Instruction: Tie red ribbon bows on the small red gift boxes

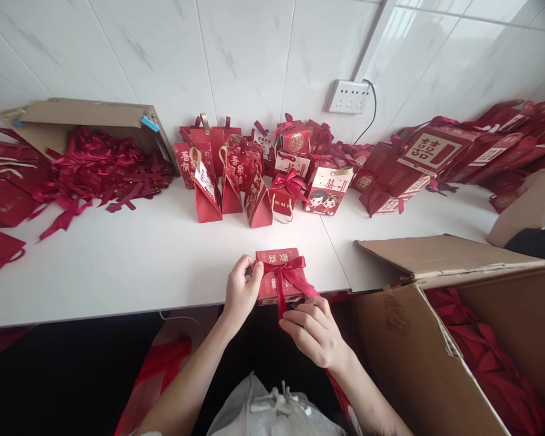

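Observation:
A small red gift box (279,257) lies flat at the near edge of the white table (140,260), with a red ribbon bow (285,274) across it. My left hand (241,292) pinches the left loop of the ribbon at the box's left side. At the near edge of the box, my right hand (315,332) is closed round the ribbon's hanging tail.
Several red gift boxes and bags (258,172) stand at the back by the wall. A tipped cardboard box (86,121) spills red ribbons (100,169) at left. An open carton (458,321) with red ribbons sits at right. Flat red boxes (458,151) pile at far right.

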{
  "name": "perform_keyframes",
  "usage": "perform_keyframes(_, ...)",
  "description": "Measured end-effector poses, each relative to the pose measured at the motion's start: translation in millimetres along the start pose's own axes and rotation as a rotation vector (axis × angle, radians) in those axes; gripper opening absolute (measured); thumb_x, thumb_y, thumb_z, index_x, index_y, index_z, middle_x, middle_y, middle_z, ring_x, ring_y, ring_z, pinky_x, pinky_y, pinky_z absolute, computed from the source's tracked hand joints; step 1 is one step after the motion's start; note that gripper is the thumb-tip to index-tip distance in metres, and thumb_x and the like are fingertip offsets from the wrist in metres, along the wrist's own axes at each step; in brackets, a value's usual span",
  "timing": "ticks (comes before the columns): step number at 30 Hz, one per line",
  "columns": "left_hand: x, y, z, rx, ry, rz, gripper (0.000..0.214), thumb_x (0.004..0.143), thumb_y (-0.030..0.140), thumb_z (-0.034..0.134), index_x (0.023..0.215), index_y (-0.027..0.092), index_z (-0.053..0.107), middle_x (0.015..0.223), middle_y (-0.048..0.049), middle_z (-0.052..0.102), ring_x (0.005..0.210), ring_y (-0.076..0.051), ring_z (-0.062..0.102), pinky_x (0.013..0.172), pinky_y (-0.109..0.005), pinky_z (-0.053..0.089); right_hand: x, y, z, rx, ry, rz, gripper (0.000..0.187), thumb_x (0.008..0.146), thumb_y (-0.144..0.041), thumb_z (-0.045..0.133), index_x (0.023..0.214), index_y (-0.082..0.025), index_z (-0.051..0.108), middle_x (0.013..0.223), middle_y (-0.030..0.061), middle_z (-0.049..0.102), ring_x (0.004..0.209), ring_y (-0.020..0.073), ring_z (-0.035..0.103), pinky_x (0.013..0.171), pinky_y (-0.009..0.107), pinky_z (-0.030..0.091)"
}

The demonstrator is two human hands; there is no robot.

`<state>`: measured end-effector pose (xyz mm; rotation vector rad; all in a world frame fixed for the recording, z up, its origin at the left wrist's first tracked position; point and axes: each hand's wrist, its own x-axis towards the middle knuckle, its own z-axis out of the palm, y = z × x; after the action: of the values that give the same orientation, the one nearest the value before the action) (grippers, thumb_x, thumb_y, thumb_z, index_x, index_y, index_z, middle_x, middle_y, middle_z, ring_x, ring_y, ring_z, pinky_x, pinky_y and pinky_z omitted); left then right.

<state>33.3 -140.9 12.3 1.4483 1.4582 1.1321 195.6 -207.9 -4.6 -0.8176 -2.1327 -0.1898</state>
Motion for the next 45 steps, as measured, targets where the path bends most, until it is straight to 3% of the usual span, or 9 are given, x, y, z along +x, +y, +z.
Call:
perform_keyframes(8, 2, 0, 2.0, -0.056, -0.004, -0.025, 0.033, 0.082, 0.038, 0.043, 0.06, 0.021, 0.026, 0.056, 0.0054, 0.023, 0.051, -0.01, 0.026, 0.048, -0.023, 0.027, -9, 2, 11, 0.027, -0.028, -0.052, 0.019, 0.083, -0.006, 0.052, 0.092, -0.019, 0.061, 0.077, 0.0025, 0.068, 0.068, 0.0146, 0.057, 0.065, 0.032, 0.043)
perform_keyframes(12, 3, 0, 0.1, -0.069, -0.021, -0.019, 0.032, 0.082, 0.036, 0.044, 0.059, 0.021, 0.027, 0.056, 0.0053, 0.024, 0.051, -0.009, 0.026, 0.049, -0.023, 0.026, 1, -2, -2, 0.16, 0.042, -0.035, 0.01, 0.085, -0.023, 0.05, 0.083, -0.018, 0.058, 0.061, 0.0029, 0.058, 0.058, 0.0158, 0.051, 0.055, 0.031, 0.041)
perform_keyframes(16, 4, 3, -2.5, -0.102, -0.056, -0.042, 0.033, 0.082, 0.037, 0.045, 0.058, 0.02, 0.028, 0.054, 0.0057, 0.025, 0.05, -0.009, 0.027, 0.049, -0.023, 0.027, 19, 16, -20, 0.275, 0.297, 0.359, 0.033, 0.093, -0.031, 0.033, 0.065, -0.021, 0.047, 0.056, 0.0008, 0.046, 0.052, 0.0143, 0.042, 0.05, 0.029, 0.035)
perform_keyframes(19, 3, 8, -4.1, -0.057, -0.046, -0.05, 0.033, 0.079, 0.04, 0.049, 0.059, 0.02, 0.032, 0.056, 0.0057, 0.029, 0.052, -0.009, 0.033, 0.051, -0.022, 0.032, 34, 37, -21, 0.213, 0.134, 0.869, 0.039, 0.093, -0.039, 0.032, 0.061, -0.021, 0.043, 0.056, -0.0006, 0.042, 0.052, 0.0134, 0.038, 0.05, 0.028, 0.031)
perform_keyframes(21, 1, 12, -5.3, 0.007, -0.074, -0.072, 0.03, 0.075, 0.043, 0.055, 0.063, 0.02, 0.039, 0.06, 0.005, 0.039, 0.057, -0.011, 0.042, 0.055, -0.023, 0.036, 42, 48, -15, 0.244, -0.063, 1.037, 0.044, 0.091, -0.051, 0.033, 0.06, -0.021, 0.042, 0.053, -0.0023, 0.04, 0.051, 0.0128, 0.036, 0.051, 0.027, 0.03)
perform_keyframes(25, -3, 16, -9.7, 0.084, -0.173, -0.134, 0.028, 0.069, 0.04, 0.064, 0.081, 0.02, 0.048, 0.078, 0.0003, 0.057, 0.074, -0.016, 0.057, 0.066, -0.027, 0.045, 47, 55, -2, 0.434, -0.218, 1.129, 0.048, 0.084, -0.06, 0.043, 0.058, -0.02, 0.039, 0.054, -0.0042, 0.039, 0.053, 0.0109, 0.036, 0.051, 0.024, 0.029)
perform_keyframes(35, 6, -5, -38.2, -0.333, -0.57, -0.11, 0.03, 0.072, 0.037, 0.063, 0.088, 0.021, 0.045, 0.083, 0.0009, 0.051, 0.072, -0.013, 0.053, 0.066, -0.025, 0.044, 40, 56, 5, 0.895, -0.074, 1.233, 0.045, 0.077, -0.057, 0.056, 0.058, -0.02, 0.039, 0.057, -0.0048, 0.043, 0.052, 0.009, 0.036, 0.05, 0.022, 0.029)
perform_keyframes(41, 20, 10, -25.9, 0.085, -0.202, -0.139, 0.04, 0.083, 0.053, 0.04, 0.061, 0.02, 0.035, 0.056, 0.0045, 0.035, 0.053, -0.011, 0.038, 0.052, -0.024, 0.031, 43, 54, 8, 0.894, -0.056, 1.215, 0.044, 0.077, -0.056, 0.057, 0.059, -0.019, 0.042, 0.056, -0.0048, 0.043, 0.052, 0.009, 0.037, 0.052, 0.022, 0.031)
perform_keyframes(45, 12, 16, -13.4, 0.202, -0.12, -0.071, 0.036, 0.084, 0.048, 0.044, 0.062, 0.02, 0.035, 0.055, 0.0055, 0.036, 0.053, -0.011, 0.038, 0.053, -0.023, 0.032, 43, 53, 8, 0.893, -0.022, 1.225, 0.044, 0.076, -0.056, 0.058, 0.059, -0.019, 0.043, 0.055, -0.0045, 0.044, 0.052, 0.0092, 0.038, 0.052, 0.023, 0.031)
